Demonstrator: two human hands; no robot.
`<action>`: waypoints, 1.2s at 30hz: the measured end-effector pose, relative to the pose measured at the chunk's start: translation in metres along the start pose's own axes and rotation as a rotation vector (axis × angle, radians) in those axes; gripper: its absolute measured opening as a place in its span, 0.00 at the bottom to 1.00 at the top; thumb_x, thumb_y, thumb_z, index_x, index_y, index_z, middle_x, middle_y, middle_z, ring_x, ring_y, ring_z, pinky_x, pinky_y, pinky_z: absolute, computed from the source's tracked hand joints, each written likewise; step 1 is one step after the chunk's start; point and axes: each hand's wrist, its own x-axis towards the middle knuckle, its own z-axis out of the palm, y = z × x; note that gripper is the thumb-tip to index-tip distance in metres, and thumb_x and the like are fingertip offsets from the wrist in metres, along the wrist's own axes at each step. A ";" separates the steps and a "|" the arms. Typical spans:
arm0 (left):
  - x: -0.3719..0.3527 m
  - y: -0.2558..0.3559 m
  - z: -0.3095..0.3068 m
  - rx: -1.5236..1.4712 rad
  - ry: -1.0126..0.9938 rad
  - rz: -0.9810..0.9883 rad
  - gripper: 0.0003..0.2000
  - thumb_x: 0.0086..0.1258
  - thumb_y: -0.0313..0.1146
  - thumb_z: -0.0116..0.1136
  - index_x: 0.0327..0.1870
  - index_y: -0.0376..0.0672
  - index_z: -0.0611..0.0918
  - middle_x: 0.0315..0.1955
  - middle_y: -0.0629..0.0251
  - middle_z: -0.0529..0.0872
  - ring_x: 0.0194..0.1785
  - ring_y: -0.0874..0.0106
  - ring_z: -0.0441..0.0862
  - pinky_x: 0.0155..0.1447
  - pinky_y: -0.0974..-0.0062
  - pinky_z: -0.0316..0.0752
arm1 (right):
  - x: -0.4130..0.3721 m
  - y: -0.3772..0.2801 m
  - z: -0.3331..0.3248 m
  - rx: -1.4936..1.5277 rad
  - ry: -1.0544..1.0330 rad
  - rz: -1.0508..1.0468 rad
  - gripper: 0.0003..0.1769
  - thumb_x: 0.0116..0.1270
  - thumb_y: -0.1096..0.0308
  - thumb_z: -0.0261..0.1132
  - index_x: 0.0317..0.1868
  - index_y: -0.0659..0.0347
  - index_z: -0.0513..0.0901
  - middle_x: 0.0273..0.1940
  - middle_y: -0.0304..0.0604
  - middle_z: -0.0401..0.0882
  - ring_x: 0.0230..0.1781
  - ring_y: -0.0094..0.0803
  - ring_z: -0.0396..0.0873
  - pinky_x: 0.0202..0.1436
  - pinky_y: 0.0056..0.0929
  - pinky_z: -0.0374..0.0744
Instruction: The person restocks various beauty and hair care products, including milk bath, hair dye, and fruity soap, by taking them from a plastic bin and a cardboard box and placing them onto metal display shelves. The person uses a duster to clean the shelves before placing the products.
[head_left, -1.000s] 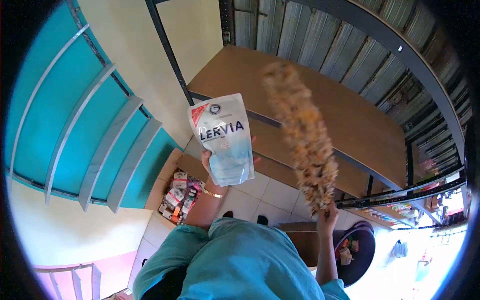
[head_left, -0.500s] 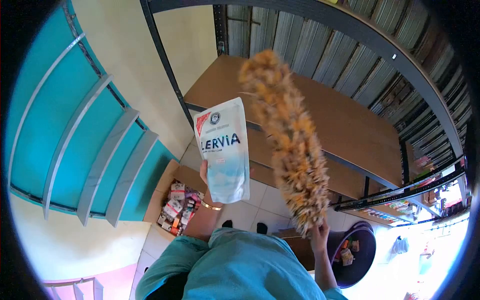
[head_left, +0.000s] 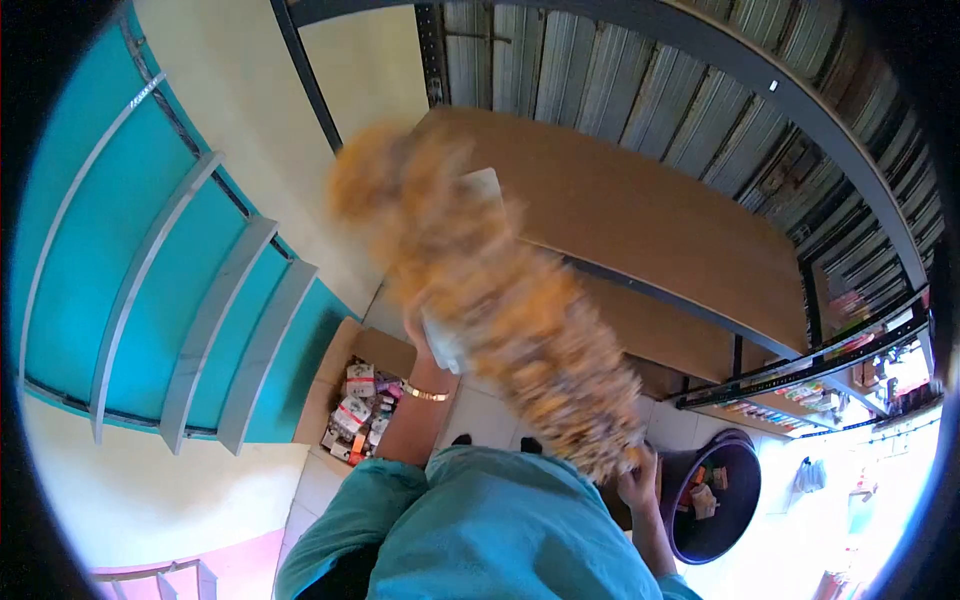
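Observation:
A brown and orange feather duster [head_left: 500,320], blurred by motion, slants up and left across the middle of the view. My right hand [head_left: 638,482] is closed around its lower end. Behind the feathers is a white and pale-blue refill pouch [head_left: 443,342], of which only the lower edge and a top corner show. My left hand [head_left: 416,322], with a gold bracelet at the wrist, grips the pouch by its left side; most of the fingers are hidden.
Brown shelf boards [head_left: 640,230] in a black metal frame stand ahead. A cardboard box [head_left: 322,390] of small packages sits on the floor at left. At right is a dark bin [head_left: 735,530] with packages inside. Grey shelves [head_left: 190,320] line the teal wall.
The duster has swung left and now covers most of the pouch, whose printed front showed before. My left hand stays near the same place with the pouch.

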 end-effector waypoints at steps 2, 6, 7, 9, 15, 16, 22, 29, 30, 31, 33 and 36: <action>-0.007 -0.001 -0.006 0.137 0.045 0.040 0.24 0.56 0.42 0.49 0.52 0.39 0.68 0.45 0.56 0.75 0.46 0.61 0.75 0.50 0.64 0.72 | 0.011 0.001 -0.020 -0.203 -0.135 -0.043 0.17 0.45 0.76 0.55 0.39 0.67 0.75 0.27 0.50 0.75 0.28 0.40 0.75 0.32 0.26 0.71; -0.011 -0.007 0.046 0.344 0.008 0.088 0.22 0.55 0.38 0.50 0.50 0.36 0.69 0.42 0.54 0.77 0.43 0.62 0.76 0.48 0.67 0.73 | 0.031 0.009 -0.035 -0.235 -0.016 0.196 0.17 0.46 0.77 0.53 0.41 0.68 0.74 0.27 0.46 0.76 0.27 0.33 0.75 0.32 0.26 0.72; -0.014 -0.011 0.053 0.389 0.126 0.094 0.22 0.55 0.38 0.50 0.50 0.35 0.69 0.41 0.54 0.77 0.43 0.62 0.76 0.48 0.67 0.73 | 0.045 0.002 -0.033 -0.133 0.081 0.285 0.17 0.47 0.77 0.54 0.41 0.67 0.74 0.27 0.45 0.76 0.28 0.30 0.74 0.32 0.26 0.72; -0.017 -0.012 0.054 0.499 0.326 0.082 0.22 0.55 0.37 0.51 0.50 0.34 0.69 0.42 0.52 0.76 0.43 0.61 0.76 0.48 0.66 0.73 | 0.047 0.015 -0.028 0.065 0.221 0.218 0.17 0.51 0.76 0.54 0.44 0.68 0.73 0.29 0.43 0.76 0.31 0.23 0.71 0.32 0.23 0.71; -0.020 -0.022 0.065 -0.048 -0.038 -0.056 0.26 0.57 0.46 0.52 0.54 0.40 0.67 0.48 0.55 0.74 0.47 0.59 0.74 0.54 0.59 0.68 | -0.003 0.031 0.012 -0.013 0.021 0.214 0.12 0.60 0.73 0.53 0.43 0.68 0.72 0.34 0.38 0.73 0.35 0.21 0.68 0.37 0.19 0.68; -0.020 -0.027 0.064 -0.085 -0.037 -0.002 0.28 0.57 0.50 0.50 0.56 0.41 0.66 0.49 0.56 0.73 0.48 0.58 0.73 0.56 0.56 0.64 | 0.004 0.016 0.015 0.112 0.063 0.323 0.13 0.59 0.74 0.54 0.44 0.68 0.72 0.34 0.38 0.75 0.35 0.21 0.69 0.37 0.20 0.69; -0.015 -0.034 0.062 -0.123 -0.044 0.115 0.34 0.57 0.59 0.45 0.60 0.45 0.61 0.53 0.57 0.70 0.51 0.55 0.71 0.60 0.48 0.56 | 0.013 0.004 0.007 0.313 -0.165 0.294 0.13 0.60 0.73 0.56 0.46 0.66 0.72 0.34 0.36 0.76 0.33 0.19 0.70 0.34 0.19 0.71; -0.029 -0.022 0.071 0.285 0.221 0.006 0.27 0.61 0.51 0.46 0.55 0.40 0.66 0.49 0.55 0.73 0.47 0.61 0.75 0.52 0.63 0.71 | 0.006 0.051 0.011 0.200 0.246 0.498 0.11 0.59 0.74 0.56 0.43 0.67 0.74 0.33 0.41 0.74 0.35 0.20 0.69 0.36 0.20 0.70; -0.027 -0.020 0.073 0.379 0.313 0.014 0.25 0.62 0.50 0.46 0.54 0.39 0.67 0.48 0.55 0.74 0.46 0.62 0.75 0.50 0.65 0.72 | 0.002 0.052 0.009 0.299 0.293 0.447 0.11 0.58 0.73 0.57 0.41 0.67 0.74 0.33 0.43 0.74 0.36 0.22 0.70 0.37 0.20 0.70; -0.024 -0.018 0.069 0.300 0.417 -0.061 0.23 0.64 0.47 0.44 0.52 0.38 0.69 0.45 0.55 0.76 0.45 0.63 0.76 0.49 0.67 0.72 | -0.005 0.048 0.005 0.399 0.340 0.401 0.11 0.57 0.72 0.58 0.40 0.67 0.74 0.34 0.45 0.74 0.37 0.24 0.71 0.38 0.21 0.69; -0.020 -0.016 0.071 0.298 0.392 -0.061 0.21 0.64 0.46 0.44 0.51 0.38 0.70 0.44 0.55 0.77 0.44 0.63 0.77 0.49 0.68 0.73 | -0.002 0.040 -0.004 0.315 0.293 0.220 0.10 0.54 0.72 0.59 0.37 0.67 0.74 0.32 0.48 0.73 0.35 0.29 0.73 0.37 0.22 0.69; -0.026 -0.017 0.060 0.256 0.238 -0.017 0.20 0.65 0.44 0.42 0.51 0.38 0.70 0.45 0.56 0.77 0.46 0.63 0.76 0.49 0.67 0.72 | 0.004 0.025 -0.029 -0.161 -0.024 -0.074 0.12 0.50 0.74 0.59 0.37 0.66 0.74 0.26 0.45 0.71 0.28 0.30 0.72 0.29 0.23 0.68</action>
